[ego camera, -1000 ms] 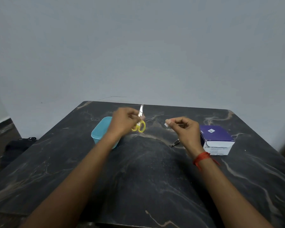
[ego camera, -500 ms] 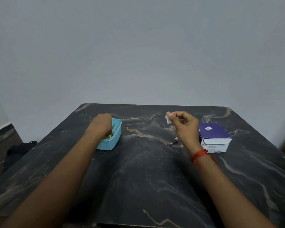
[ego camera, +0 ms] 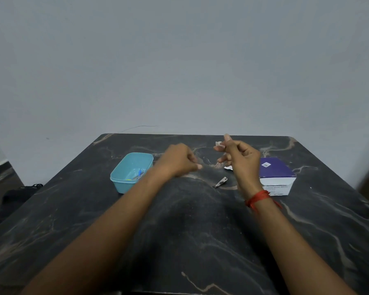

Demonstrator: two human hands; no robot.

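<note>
While your right hand (ego camera: 241,160) is raised just right of the frame's centre, its grip is narrow: thumb and forefinger pinch a small white piece (ego camera: 218,143) at their tips, up above the table (ego camera: 190,231), near its far edge. The other fingers of that hand are loosely bent below the pinch, and a red thread (ego camera: 257,198) is tied round the wrist.

Your left hand (ego camera: 179,160) hovers just left of centre, near the right hand but apart from it. Its grip is curled into a loose fist with nothing showing in it, though the hand is a little blurred.

Left of that hand stands an open light-blue tub (ego camera: 116,180), holding a few small items with touches of blue and yellow, too small to tell apart. Below your right hand a metal nail clipper (ego camera: 221,182) lies on the table. A scrap of white wrapper (ego camera: 228,167) peeks out just beside your right palm. At the right of the frame, close behind your right wrist, sits a purple-topped white box (ego camera: 275,175).
</note>
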